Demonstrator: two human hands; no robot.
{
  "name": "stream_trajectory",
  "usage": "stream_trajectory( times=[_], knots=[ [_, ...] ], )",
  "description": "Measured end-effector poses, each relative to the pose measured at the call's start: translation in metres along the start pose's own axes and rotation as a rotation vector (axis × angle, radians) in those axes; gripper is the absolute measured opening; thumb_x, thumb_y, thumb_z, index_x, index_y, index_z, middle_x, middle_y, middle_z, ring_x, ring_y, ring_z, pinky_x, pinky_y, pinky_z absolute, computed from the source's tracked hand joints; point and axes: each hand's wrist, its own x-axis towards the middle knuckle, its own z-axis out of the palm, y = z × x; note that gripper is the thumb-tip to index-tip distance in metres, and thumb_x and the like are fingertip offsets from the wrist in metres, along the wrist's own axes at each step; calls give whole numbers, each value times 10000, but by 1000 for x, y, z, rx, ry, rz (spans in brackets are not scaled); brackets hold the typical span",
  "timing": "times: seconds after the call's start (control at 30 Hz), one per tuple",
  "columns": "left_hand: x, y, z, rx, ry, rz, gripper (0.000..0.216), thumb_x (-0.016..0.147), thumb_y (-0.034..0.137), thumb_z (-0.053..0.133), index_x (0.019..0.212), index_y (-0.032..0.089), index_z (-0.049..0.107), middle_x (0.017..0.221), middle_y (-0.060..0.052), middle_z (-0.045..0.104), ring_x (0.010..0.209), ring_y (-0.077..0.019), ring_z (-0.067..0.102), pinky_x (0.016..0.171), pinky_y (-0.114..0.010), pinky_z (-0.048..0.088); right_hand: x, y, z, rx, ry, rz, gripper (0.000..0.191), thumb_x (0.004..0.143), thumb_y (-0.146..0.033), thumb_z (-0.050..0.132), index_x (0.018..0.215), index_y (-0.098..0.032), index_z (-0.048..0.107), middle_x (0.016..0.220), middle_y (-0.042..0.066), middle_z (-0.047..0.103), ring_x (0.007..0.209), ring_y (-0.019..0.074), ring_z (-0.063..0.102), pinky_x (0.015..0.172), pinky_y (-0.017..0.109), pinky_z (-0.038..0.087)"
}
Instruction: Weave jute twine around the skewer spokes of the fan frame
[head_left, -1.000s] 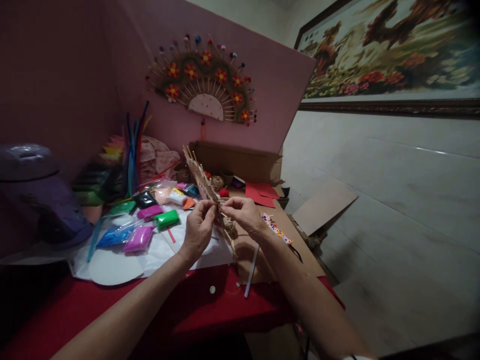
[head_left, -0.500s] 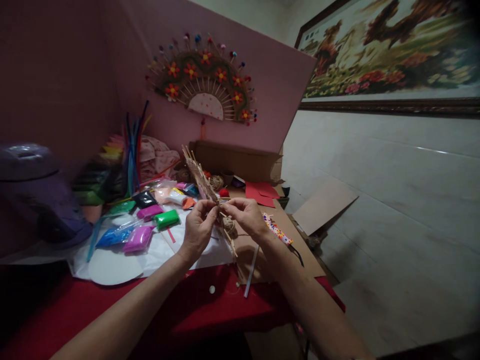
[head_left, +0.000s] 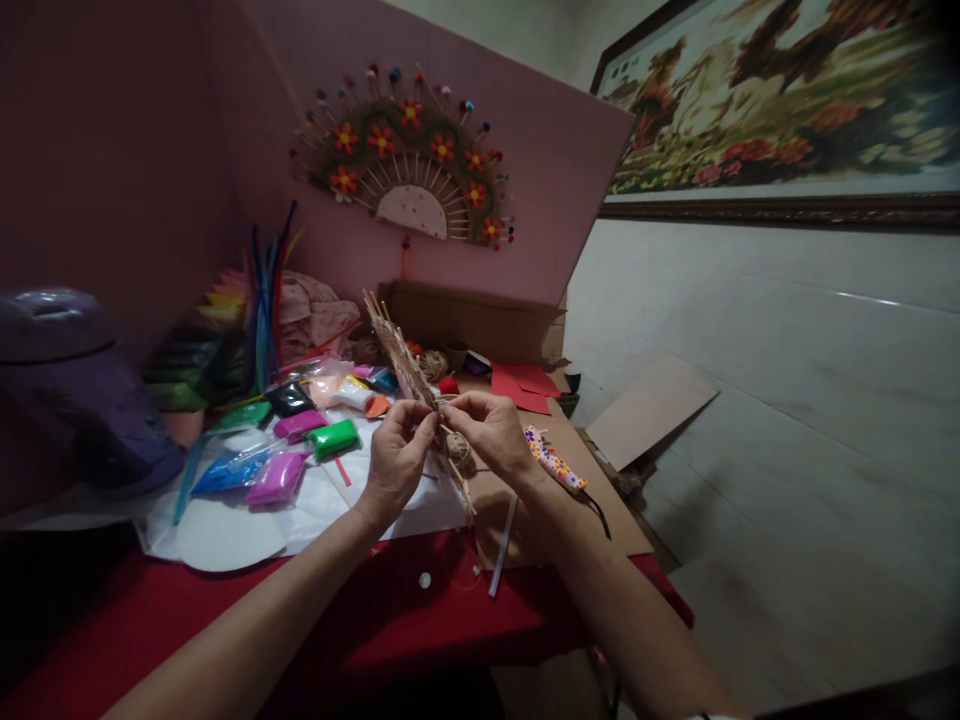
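Observation:
A woven piece of thin wooden sticks and brown twine stands tilted, seen nearly edge-on, with stick ends poking out at its top and bottom. My left hand pinches its near edge between thumb and forefinger. From the other side, my right hand has thumb and forefinger closed at the same edge, almost touching my left fingertips. A bit of twine seems to lie in that pinch, but the fingers mostly cover it. Just behind and below the hands is a ball of twine.
Packets of coloured clay cover white paper at left, beside a white disc. A clear glue stick and a flower-patterned hair band-like piece lie on cardboard. A decorated fan hangs on the pink board.
My right fingertips have moved slightly left, closer to my left fingertips, and the small twine loop beside them shows less. The woven piece stays nearly still.

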Motion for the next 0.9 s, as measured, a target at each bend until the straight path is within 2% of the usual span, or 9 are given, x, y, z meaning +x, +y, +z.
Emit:
stream_trajectory(
  times=[0.2, 0.43, 0.9],
  knots=[
    [-2, 2, -1, -27, -30, -6, 166, 786, 309, 636, 824, 173, 549, 727, 17, 551, 624, -111, 542, 573, -231, 459, -2, -4, 0, -28, 5, -20, 182, 749, -330, 635, 701, -158, 667, 674, 31, 657, 612, 132, 576, 580, 240, 448],
    [-1, -1, 0, -17, -12, 8, 195, 767, 329, 656, 779, 172, 541, 683, 24, 543, 583, -109, 536, 547, -230, 458, -3, -6, 0, -100, 18, -51, 197, 768, -344, 625, 695, -167, 671, 672, 26, 667, 611, 130, 585, 585, 237, 448],
    [-1, 0, 0, -56, -14, -6, 229, 738, 345, 686, 786, 176, 539, 691, 27, 545, 585, -106, 533, 539, -224, 452, -5, -5, 0, -60, -5, -31, 209, 774, -356, 608, 693, -174, 670, 669, 29, 660, 614, 139, 579, 566, 241, 433]
  ],
)
